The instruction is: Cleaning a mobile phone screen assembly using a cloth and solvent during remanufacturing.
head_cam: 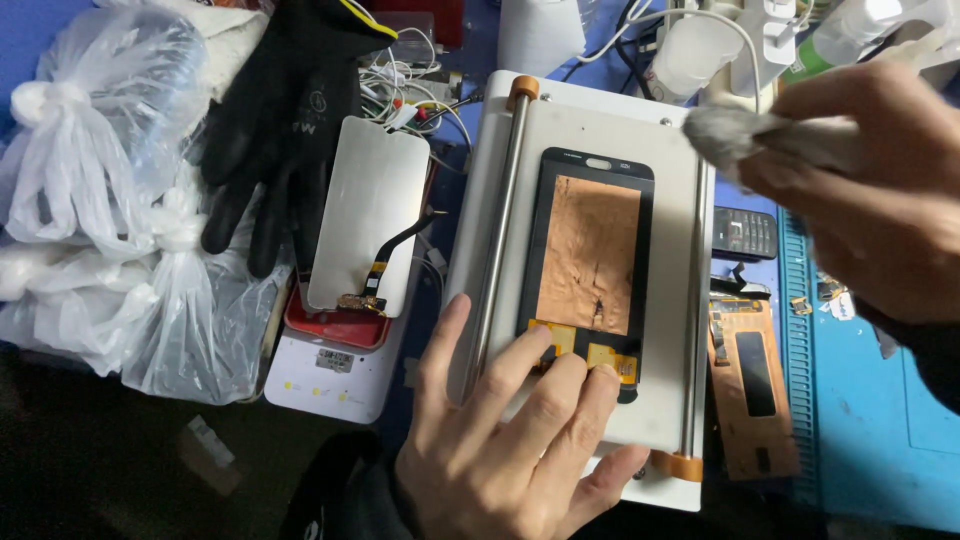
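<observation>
A phone screen panel point(590, 250), black-framed with a copper-coloured back, lies face down on a white heating plate point(670, 300) with metal rails. My left hand point(510, 440) presses its fingertips on the panel's lower end, over the yellow flex tabs. My right hand point(870, 190) hovers at the upper right, pinching a crumpled grey-white cloth point(730, 135) just above the plate's far right corner.
A silver screen backing with a flex cable point(365, 225) rests on a red-and-white box left of the plate. A black glove point(285, 120) and tied plastic bags point(100, 200) lie further left. Another copper-backed panel point(750, 385), a small keypad phone point(745, 232) and a blue mat point(880, 400) sit at the right.
</observation>
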